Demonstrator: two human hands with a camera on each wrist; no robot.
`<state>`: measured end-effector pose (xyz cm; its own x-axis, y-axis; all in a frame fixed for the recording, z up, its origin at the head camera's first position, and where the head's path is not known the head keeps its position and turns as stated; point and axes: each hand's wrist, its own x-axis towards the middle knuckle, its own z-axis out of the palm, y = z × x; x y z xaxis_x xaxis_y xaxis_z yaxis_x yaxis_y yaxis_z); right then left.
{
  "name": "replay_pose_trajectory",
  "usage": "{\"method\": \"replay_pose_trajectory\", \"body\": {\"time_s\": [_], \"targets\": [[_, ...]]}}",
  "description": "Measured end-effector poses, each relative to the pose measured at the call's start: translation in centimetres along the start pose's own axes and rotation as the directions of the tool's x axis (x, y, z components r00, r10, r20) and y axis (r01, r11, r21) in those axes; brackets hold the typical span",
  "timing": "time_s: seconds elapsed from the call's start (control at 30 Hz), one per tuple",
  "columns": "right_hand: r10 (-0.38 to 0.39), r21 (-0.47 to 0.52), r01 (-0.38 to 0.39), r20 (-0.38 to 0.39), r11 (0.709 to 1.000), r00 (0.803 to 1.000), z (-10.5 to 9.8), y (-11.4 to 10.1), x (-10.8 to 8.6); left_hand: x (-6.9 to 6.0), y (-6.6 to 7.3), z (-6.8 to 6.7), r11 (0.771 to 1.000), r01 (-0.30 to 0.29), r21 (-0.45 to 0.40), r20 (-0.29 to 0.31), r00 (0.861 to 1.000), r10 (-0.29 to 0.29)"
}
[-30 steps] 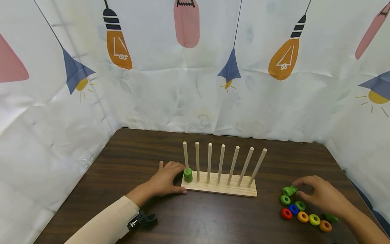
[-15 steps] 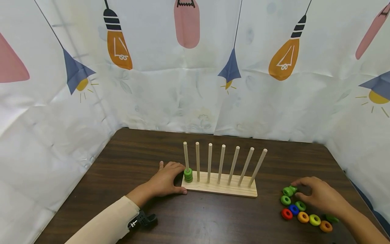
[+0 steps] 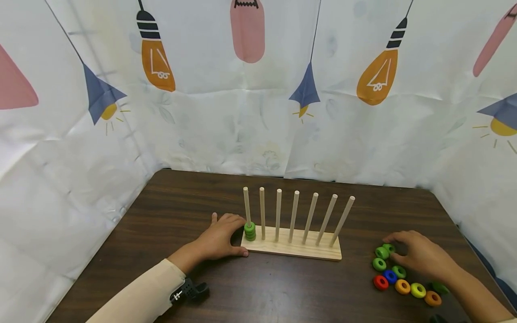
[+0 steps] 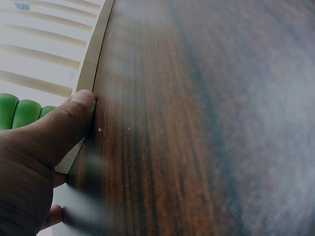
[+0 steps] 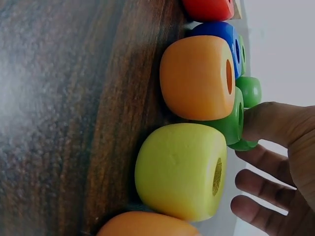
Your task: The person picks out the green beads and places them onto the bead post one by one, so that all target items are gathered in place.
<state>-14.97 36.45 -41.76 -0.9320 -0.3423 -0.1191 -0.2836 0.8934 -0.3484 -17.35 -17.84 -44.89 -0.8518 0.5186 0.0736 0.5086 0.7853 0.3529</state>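
Note:
My left hand (image 3: 220, 237) grips the left end of a wooden peg rack (image 3: 291, 244). In the left wrist view, its thumb (image 4: 74, 110) presses on the rack's front edge. Several green beads (image 3: 250, 232) are stacked on the leftmost peg; the other pegs are bare. At the right, my right hand (image 3: 424, 253) reaches over loose beads, thumb and forefinger spread around a green bead (image 3: 389, 248). Seen from the right wrist, the thumb (image 5: 270, 120) is close to the green beads and the other fingers are loosely extended; whether they touch is unclear.
Around the right hand lie a red bead (image 3: 380, 282), a blue bead (image 3: 389, 276), a yellow bead (image 3: 418, 290), orange beads (image 3: 402, 286) and more green ones. All rest on a dark wooden table (image 3: 299, 287). A patterned white curtain (image 3: 250, 125) hangs behind it.
My right hand has shifted slightly up and left, its forefinger lifting off the green bead, whose hole now shows. My left hand has stayed on the rack.

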Motion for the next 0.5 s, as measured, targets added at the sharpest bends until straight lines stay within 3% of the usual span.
{"method": "replay_pose_trajectory", "body": {"time_s": [0.27, 0.5], "targets": [[0.010, -0.002, -0.010, 0.058, 1.000, 0.998, -0.28, 0.26, 0.50, 0.01, 0.10, -0.11, 1.000, -0.002, 0.001, -0.001, 1.000, 0.002], [0.008, -0.032, -0.008, -0.003, 0.999, 1.000, -0.63, 0.12, 0.36, 0.03, 0.08, -0.06, 1.000, -0.001, 0.003, -0.001, 1.000, 0.001]]}}
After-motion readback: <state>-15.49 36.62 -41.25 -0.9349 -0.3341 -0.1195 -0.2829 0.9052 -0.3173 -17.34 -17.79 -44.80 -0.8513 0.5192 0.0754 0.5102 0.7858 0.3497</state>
